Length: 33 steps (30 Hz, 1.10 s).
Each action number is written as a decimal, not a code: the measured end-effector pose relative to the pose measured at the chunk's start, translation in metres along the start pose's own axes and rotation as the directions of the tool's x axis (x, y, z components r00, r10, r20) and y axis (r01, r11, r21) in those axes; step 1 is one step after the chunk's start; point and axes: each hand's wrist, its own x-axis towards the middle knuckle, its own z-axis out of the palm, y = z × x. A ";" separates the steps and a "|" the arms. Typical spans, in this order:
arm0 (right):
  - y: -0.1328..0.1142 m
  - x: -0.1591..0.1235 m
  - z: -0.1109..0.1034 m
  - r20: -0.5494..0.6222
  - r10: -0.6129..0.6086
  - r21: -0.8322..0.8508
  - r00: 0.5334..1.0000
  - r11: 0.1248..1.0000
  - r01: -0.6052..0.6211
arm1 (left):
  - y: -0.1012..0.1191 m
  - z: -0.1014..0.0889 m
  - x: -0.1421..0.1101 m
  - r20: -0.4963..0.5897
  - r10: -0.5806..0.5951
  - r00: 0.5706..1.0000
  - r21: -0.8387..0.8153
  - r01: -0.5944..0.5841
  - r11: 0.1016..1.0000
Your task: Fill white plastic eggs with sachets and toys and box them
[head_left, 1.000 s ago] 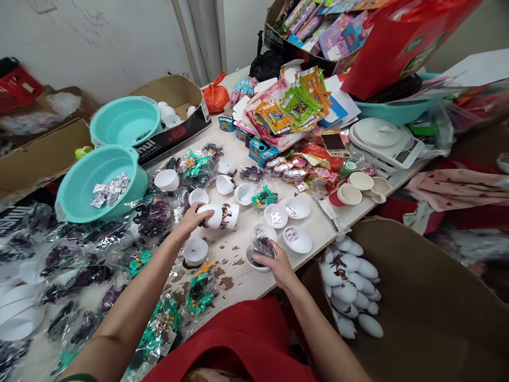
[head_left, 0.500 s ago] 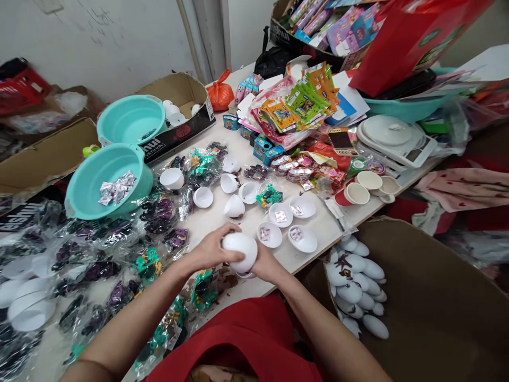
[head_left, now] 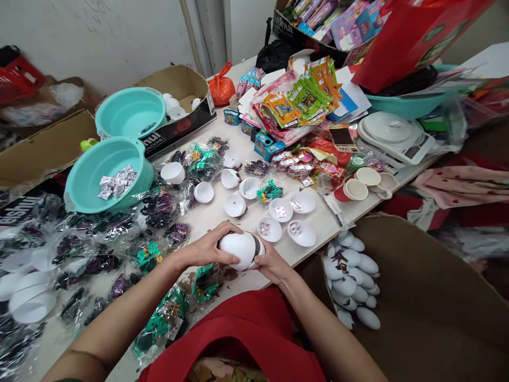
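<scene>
A white plastic egg (head_left: 235, 249) lies on its side between my two hands above the table's front part. My left hand (head_left: 210, 245) wraps round its left half, thumb in front. My right hand (head_left: 274, 264) grips the right end, its thumb against a narrow dark gap or band between the two parts. What is inside the egg is hidden. Just beyond are several egg halves with small pink-and-white sachets inside, one being the near-right half (head_left: 307, 239). Farther left are other white halves, including one half shell (head_left: 235, 207), and a green bagged toy (head_left: 270, 190).
Bagged dark and green toys (head_left: 159, 209) cover the table's left side. Two teal basins (head_left: 73, 193) stand beyond them, the nearer holding sachets. At right are paper cups (head_left: 355, 190), a white scale (head_left: 392, 130) and a big cardboard box (head_left: 421, 276) with white eggs (head_left: 368, 317).
The egg has turned in my hands from pointing up to lying sideways, so the dark gap shows. A half shell just beyond my hands now faces up with its opening showing.
</scene>
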 end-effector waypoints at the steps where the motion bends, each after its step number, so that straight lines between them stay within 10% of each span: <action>1: -0.001 0.000 0.002 -0.013 -0.024 -0.038 1.000 0.999 0.023 | 0.001 0.001 0.000 0.005 0.046 0.999 0.045 -0.046 0.998; 7: -0.019 -0.007 0.017 -0.097 -0.231 -0.492 0.968 0.857 0.156 | -0.007 0.016 0.003 -0.178 -0.243 0.954 -0.367 0.165 0.916; 10: -0.021 -0.011 0.020 -0.063 -0.183 -0.344 0.981 0.927 0.151 | -0.008 0.018 0.002 -0.189 -0.278 0.942 -0.370 0.194 0.909; 15: -0.024 -0.013 0.019 0.004 0.089 -0.057 0.996 0.994 -0.089 | 0.003 0.011 -0.006 -0.162 -0.012 0.987 -0.080 -0.001 0.997; 22: -0.017 -0.013 0.019 -0.130 -0.179 -0.229 0.975 0.962 0.146 | 0.001 0.024 -0.008 -0.274 -0.224 0.935 -0.205 0.171 0.964; 33: -0.007 -0.012 0.029 -0.179 -0.207 -0.147 0.962 0.972 0.182 | 0.004 0.027 -0.005 -0.228 -0.328 0.917 -0.399 0.219 0.890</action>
